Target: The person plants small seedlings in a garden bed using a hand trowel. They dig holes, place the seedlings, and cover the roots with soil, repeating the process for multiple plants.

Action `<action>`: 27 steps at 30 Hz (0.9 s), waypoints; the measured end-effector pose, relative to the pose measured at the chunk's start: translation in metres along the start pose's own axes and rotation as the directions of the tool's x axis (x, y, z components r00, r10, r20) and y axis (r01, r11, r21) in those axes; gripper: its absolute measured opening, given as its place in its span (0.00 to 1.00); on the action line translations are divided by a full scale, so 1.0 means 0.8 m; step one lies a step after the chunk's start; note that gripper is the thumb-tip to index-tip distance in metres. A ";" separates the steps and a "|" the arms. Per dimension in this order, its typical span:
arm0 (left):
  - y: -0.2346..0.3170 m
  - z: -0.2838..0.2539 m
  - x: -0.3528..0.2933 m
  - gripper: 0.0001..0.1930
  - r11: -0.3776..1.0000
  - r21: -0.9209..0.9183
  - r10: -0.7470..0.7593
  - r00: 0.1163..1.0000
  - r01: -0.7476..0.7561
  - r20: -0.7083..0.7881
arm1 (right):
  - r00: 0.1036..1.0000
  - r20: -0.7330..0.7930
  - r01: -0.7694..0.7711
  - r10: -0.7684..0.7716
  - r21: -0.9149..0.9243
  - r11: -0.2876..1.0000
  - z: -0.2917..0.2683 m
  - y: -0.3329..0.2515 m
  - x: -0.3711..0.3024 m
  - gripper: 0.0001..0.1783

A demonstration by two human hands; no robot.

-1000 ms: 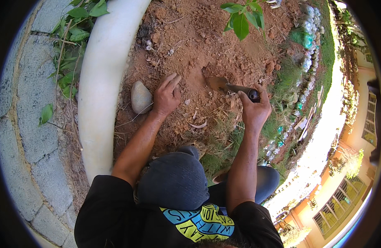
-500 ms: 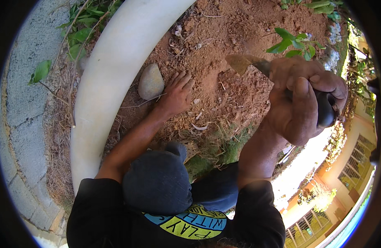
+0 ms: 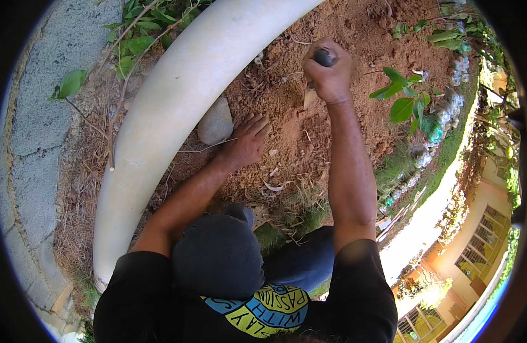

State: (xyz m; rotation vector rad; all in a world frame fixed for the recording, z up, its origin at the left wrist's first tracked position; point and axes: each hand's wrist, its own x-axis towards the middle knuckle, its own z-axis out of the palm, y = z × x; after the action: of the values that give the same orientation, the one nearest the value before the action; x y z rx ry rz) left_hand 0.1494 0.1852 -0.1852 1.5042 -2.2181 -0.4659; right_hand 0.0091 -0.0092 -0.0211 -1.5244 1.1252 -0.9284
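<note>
My right hand [image 3: 334,79] is wrapped around the black handle of a hand trowel [image 3: 325,57], whose handle end faces up at me. Part of the trowel's blade shows below my fist, pointing down at the reddish-brown soil [image 3: 300,128]; how deep its tip sits is hidden. My left hand [image 3: 247,143] lies flat on the soil, fingers spread, beside a smooth grey stone [image 3: 216,121]. Nothing is in that hand.
A thick white curved pipe [image 3: 160,108] runs along the left of the soil, with concrete blocks [image 3: 37,177] beyond. A leafy seedling [image 3: 402,94] stands right of my right arm. Plastic bottles [image 3: 432,128] line the bed's right edge. My bent knee [image 3: 217,257] is close below.
My right hand has swung the trowel from a raised place at the right, down and leftward to the soil. My left hand stays resting beside the stone.
</note>
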 end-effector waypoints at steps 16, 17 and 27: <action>0.004 -0.004 0.004 0.23 1.000 -0.014 -0.020 0.999 0.019 -0.048 | 0.996 0.091 -0.007 0.002 0.051 0.999 0.005 0.096 0.032 0.05; 0.003 -0.005 0.005 0.23 1.000 -0.010 -0.001 0.998 0.000 -0.064 | 0.987 0.154 0.036 -0.053 0.111 0.993 0.012 0.099 0.042 0.05; 0.004 0.000 0.004 0.22 0.998 -0.060 -0.003 0.990 -0.005 -0.143 | 0.915 -0.099 0.404 -0.392 0.224 0.887 -0.092 0.007 -0.078 0.08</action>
State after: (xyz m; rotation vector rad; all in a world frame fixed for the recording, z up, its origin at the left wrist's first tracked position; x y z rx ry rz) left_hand 0.1456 0.1833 -0.1834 1.4580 -2.0761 -0.4072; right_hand -0.0782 0.0308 -0.0121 -1.5624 0.7068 -1.3384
